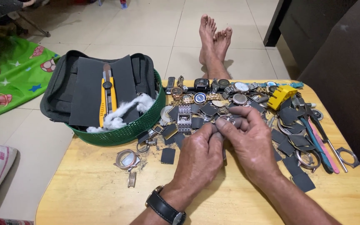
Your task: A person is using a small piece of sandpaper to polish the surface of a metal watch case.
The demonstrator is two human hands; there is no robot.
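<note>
My left hand (198,156) and my right hand (251,143) meet over the middle of a low wooden table (101,196). Together they pinch a small dark grey piece (221,131) and a small metal ring-shaped watch part (226,120) between thumbs and fingertips. A dark watch with a black strap sits on my left wrist (165,208). Just beyond my hands lies a heap of wristwatches (213,93), watch cases and dark square scraps of abrasive sheet (168,155).
A green basket (123,132) at the table's left holds a black pouch, dark sheets, a yellow utility knife (107,98) and white cotton. A yellow tool (281,96), tweezers and metal rings (348,156) lie right. My bare feet (214,43) rest on the tiled floor beyond.
</note>
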